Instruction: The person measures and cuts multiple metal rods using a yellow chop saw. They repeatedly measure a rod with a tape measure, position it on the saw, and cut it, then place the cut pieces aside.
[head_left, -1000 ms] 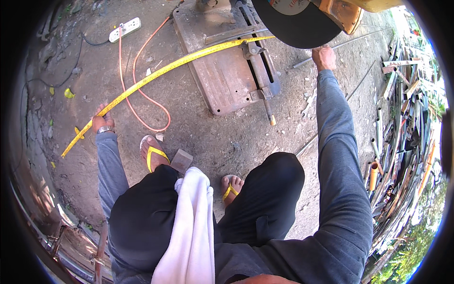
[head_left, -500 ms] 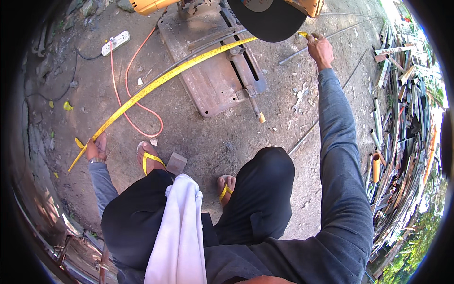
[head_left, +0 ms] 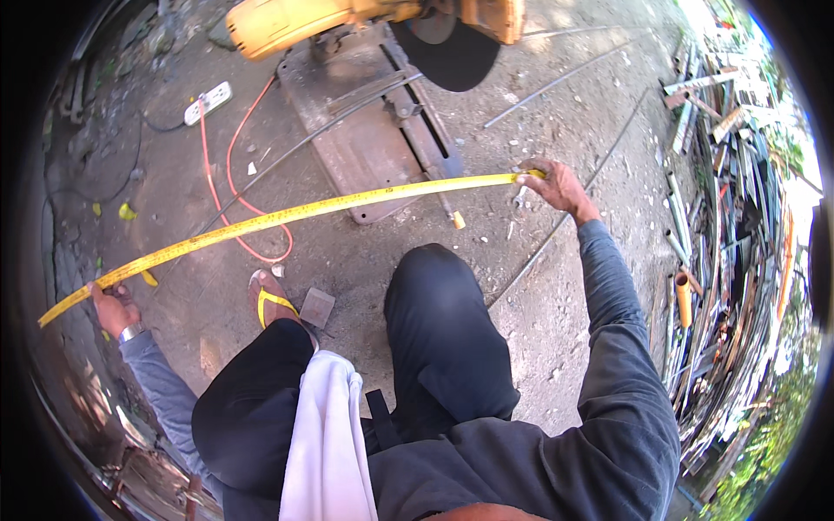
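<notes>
Tape measure point(head_left: 304, 211) stretched between two hands, left hand point(head_left: 115, 310) and right hand point(head_left: 558, 187) both clamped on it; one saw point(head_left: 304, 23) was cut off at the upper edge.

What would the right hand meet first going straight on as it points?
Past the held yellow tape measure, the right hand would likely meet the rusty rectangular metal saw base; depth is unclear.

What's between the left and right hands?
In the head view, the yellow measuring tape spans from left hand to right hand, crossing in front of the orange cord and saw base plate.
</notes>
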